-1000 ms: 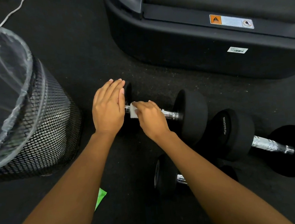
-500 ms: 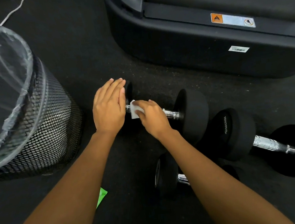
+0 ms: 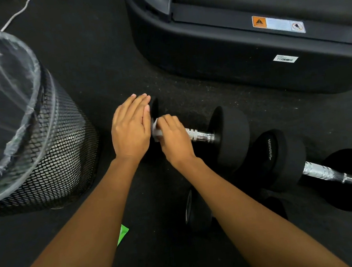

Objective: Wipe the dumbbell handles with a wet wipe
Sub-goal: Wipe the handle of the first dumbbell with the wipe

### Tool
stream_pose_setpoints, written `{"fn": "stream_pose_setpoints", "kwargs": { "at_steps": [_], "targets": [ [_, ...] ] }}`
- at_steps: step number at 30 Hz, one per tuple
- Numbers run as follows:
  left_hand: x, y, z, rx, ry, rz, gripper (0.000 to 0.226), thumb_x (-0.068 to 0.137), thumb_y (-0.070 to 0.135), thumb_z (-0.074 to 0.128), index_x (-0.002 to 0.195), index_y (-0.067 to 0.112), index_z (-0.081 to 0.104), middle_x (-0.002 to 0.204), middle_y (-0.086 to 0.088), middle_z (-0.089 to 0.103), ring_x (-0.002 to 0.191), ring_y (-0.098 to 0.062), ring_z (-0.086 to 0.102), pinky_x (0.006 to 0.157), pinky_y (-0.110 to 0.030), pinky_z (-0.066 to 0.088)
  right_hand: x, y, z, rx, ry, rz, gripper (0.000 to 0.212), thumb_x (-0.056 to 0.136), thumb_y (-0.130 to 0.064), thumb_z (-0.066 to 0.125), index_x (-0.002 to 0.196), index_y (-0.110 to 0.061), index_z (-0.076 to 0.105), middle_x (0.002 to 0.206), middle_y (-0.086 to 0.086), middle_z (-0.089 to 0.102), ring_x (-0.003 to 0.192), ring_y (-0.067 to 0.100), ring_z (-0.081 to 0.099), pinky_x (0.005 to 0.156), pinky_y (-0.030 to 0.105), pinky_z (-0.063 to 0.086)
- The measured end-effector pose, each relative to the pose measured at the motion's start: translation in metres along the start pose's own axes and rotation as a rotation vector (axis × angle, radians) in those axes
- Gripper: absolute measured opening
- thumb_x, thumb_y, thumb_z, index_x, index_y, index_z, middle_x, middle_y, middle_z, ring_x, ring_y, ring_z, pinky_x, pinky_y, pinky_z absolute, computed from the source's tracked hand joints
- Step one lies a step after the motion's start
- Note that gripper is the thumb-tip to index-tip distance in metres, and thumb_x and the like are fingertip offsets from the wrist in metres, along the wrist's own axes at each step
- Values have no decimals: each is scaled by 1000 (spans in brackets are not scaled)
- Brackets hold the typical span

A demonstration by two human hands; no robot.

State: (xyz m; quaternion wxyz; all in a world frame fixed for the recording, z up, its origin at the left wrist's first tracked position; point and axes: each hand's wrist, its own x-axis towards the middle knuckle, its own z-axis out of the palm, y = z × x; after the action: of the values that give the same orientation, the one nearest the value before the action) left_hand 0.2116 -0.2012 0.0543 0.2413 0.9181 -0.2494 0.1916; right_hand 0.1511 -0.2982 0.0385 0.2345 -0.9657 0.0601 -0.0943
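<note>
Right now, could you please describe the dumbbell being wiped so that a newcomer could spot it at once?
Start at the black treadmill base at the top and drop to the floor before it. The dumbbell you want is the one nearest the mesh waste bin, the only one of three with a white wet wipe on its chrome handle.

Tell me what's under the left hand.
The left hand lies flat over the dumbbell's end weight; only its black edge shows beside the hand. The rest is covered.

The left hand and right hand are bare, nails cut short, and both forearms are uncovered too.
</note>
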Motion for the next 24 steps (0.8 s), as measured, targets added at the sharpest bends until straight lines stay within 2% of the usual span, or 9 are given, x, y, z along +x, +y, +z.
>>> {"fn": "stream_pose_setpoints", "kwargs": {
  "at_steps": [5,9,12,15,19,22,24],
  "targets": [
    [1,-2,1,-5,-2,-10,37,99,23,33,124,11,58,128,-1,58,128,-16,43,107,-23,20,-3,8,3,-30,59,-48,41,59,11,73,94,-4,58,96,10,59,85,25,53,77,34,46],
    [0,-2,2,-13,10,-5,37,99,23,33,123,11,58,127,-1,59,127,-16,44,107,-25,22,-16,18,-3,-6,103,-15,40,61,12,74,94,-4,58,99,11,59,86,26,55,73,34,50],
    [0,-1,1,-10,17,-6,37,99,23,33,123,11,58,127,-1,59,126,-17,45,107,-23,21,-19,17,-3,17,98,-10,40,67,9,73,103,-4,61,108,12,61,96,28,56,82,37,51],
    [0,-1,1,-6,23,-2,37,99,22,33,122,11,59,126,-1,60,126,-17,46,106,-22,21,-12,14,1,-3,62,-26,41,74,6,69,113,-3,61,113,11,62,103,26,57,91,34,46],
    [0,-1,1,-7,22,4,36,99,22,33,122,11,59,126,-2,60,126,-17,46,106,-20,19,-10,20,-2,-10,78,-12,37,75,7,68,111,1,63,107,14,66,100,28,61,93,36,46],
    [0,-2,1,-16,16,4,37,99,23,33,123,11,58,126,-1,59,126,-16,45,107,-23,21,-20,25,-6,-1,137,77,35,76,8,66,110,2,63,104,15,66,97,29,61,91,40,49],
    [0,-2,2,-17,19,6,36,99,22,34,123,11,58,126,-2,59,126,-17,45,107,-24,22,-23,24,-7,-14,120,126,34,80,7,63,113,1,61,106,15,65,99,29,60,93,40,47]
  ]
}}
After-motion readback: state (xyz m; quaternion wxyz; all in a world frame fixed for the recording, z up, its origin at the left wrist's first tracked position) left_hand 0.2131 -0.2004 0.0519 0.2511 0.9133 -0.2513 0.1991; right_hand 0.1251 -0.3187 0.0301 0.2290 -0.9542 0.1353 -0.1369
